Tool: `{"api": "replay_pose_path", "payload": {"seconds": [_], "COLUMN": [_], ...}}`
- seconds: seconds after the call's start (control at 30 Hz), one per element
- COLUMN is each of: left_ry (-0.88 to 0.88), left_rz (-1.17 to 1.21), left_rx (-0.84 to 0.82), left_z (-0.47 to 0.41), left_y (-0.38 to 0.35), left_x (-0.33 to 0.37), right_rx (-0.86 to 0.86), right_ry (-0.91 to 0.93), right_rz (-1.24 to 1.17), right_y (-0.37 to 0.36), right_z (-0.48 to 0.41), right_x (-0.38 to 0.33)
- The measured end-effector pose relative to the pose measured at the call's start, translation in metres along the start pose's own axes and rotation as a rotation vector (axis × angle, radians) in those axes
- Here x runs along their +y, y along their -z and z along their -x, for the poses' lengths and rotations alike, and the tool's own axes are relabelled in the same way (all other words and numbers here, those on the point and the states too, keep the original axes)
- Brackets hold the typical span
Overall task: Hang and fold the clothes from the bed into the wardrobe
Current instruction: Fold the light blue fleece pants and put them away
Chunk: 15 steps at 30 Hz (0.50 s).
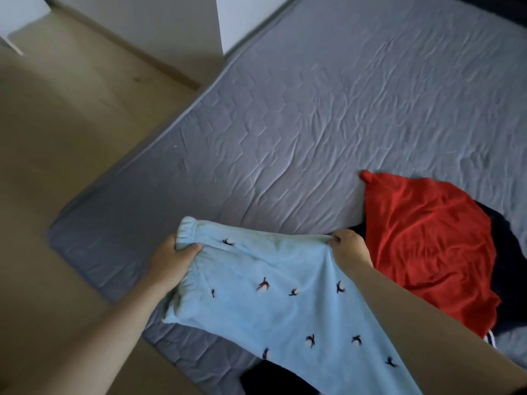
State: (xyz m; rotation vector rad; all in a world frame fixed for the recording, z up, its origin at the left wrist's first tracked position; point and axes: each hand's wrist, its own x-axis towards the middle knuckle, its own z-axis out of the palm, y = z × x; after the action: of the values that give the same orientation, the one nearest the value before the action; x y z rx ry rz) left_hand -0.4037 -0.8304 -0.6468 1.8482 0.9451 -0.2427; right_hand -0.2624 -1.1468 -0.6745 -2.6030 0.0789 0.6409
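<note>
Two bare forearms, the left forearm [94, 337] and the right forearm [427, 323], enter from the near edge and converge on a pale-blue garment [271, 303] printed with small dark bird motifs. Below the grips, the garment's loose end runs down out of view, partly covering a black garment [273, 380] at the near edge of the bed [313, 109].

The left hand [171, 260] clasps the gathered elastic waistband [185, 229], thumb on top and fingers curled beneath the cloth. The right hand [348, 249] pinches the opposite upper edge, fingers closed over a fold. Between the two grips the upper edge is drawn taut. The cloth is held over the bed's near corner; whether it hangs clear of the cover or touches it cannot be told.

Immediately right of the right-hand grip, a red garment [422, 240] lies crumpled on the bed, overlying a navy garment [510, 252] whose edge shows to its right. Beyond both grips extends the bed's grey quilted cover, wrinkled. Left of the left-hand grip lies a wooden floor [57, 138]. Farthest from the grips, white panels [242, 18] stand at the bed's far-left side; which furniture they belong to cannot be told.
</note>
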Motion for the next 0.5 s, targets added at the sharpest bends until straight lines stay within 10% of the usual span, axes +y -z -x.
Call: {"api": "replay_pose_path", "payload": {"seconds": [0.5], "left_ry": [-0.172], "left_rz": [-0.253], "left_rx": [0.015], "left_z": [-0.065], "left_y": [-0.102], "left_x": [-0.025], "right_rx": [-0.073], "right_ry": [-0.053], "right_rz": [-0.033], "right_y": [-0.069], "right_z": [-0.056], "right_x": [0.048]}}
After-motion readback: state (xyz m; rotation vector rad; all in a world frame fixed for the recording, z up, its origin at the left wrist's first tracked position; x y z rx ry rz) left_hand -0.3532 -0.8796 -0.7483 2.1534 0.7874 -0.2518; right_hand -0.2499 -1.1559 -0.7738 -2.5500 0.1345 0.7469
